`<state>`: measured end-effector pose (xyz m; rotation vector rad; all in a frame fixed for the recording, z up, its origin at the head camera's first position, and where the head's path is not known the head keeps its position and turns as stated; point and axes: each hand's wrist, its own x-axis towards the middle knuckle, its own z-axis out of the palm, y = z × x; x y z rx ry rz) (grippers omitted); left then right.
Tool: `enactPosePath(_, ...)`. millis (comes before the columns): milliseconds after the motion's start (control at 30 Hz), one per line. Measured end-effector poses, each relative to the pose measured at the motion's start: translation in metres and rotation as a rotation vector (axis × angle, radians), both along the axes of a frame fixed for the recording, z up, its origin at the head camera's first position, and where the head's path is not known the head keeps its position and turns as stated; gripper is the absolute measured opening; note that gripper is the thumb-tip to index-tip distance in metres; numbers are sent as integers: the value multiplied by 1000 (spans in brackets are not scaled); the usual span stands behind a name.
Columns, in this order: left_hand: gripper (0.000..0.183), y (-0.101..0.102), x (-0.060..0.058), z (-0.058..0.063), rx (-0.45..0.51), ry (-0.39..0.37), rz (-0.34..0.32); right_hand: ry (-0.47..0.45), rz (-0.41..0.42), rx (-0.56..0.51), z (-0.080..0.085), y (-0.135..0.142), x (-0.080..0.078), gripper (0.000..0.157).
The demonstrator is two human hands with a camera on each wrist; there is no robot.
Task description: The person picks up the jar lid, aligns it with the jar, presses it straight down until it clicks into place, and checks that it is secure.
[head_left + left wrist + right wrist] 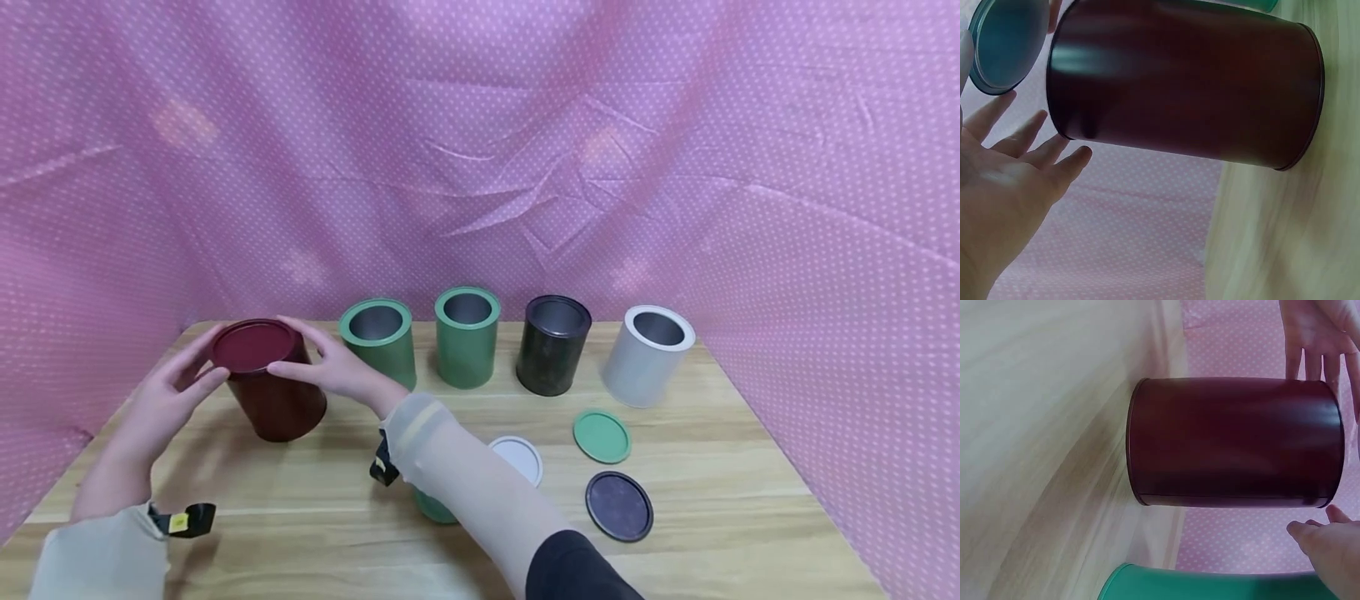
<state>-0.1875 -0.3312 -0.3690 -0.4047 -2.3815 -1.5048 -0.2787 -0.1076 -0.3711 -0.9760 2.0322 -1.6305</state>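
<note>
I have the red can (277,408) upright on the wooden table (300,550), with the red lid (253,348) over its mouth. The head view alone doesn't show me a gap, but the left wrist view shows a disc that I take for this lid, seen from below and apart from the can's end. The left hand (168,396) and right hand (337,358) flank the can's top, each spread wide, seeming to hold the lid's edge at the thumb and fingertips.

I judge the lid thin, stiff and light, and its smooth finish a little slippery; I'd hold it by opposite sides of the rim, keeping it level. The can looks rigid and glossy, probably light for its bulk; I'd steady it round the middle, since its rim gives little purchase.

To the right of the red can stand 4 uncovered cans: a green can (397,358), a second green can (467,362), a black can (551,358) and a white can (641,371). I see grey inner walls but can't make out any contents. Nearer me than the red can, and to its right, lie a white lid (525,458), a green lid (602,436), a dark lid (619,507) and a half-hidden green lid (433,507).
</note>
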Motion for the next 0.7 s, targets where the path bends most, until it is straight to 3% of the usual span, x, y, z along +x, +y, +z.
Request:
enactPosePath(200,59,-3,2,1,-115,-93,93,-21,6,10,-2,-1,-1,61)
enactPosePath(600,60,-10,8,-6,-127,-173,138,-64,64,-16,-12,-6,1,58)
enactPosePath(700,60,-11,10,-9,-109,-199,119,-63,71,-22,-14,-7,1,59)
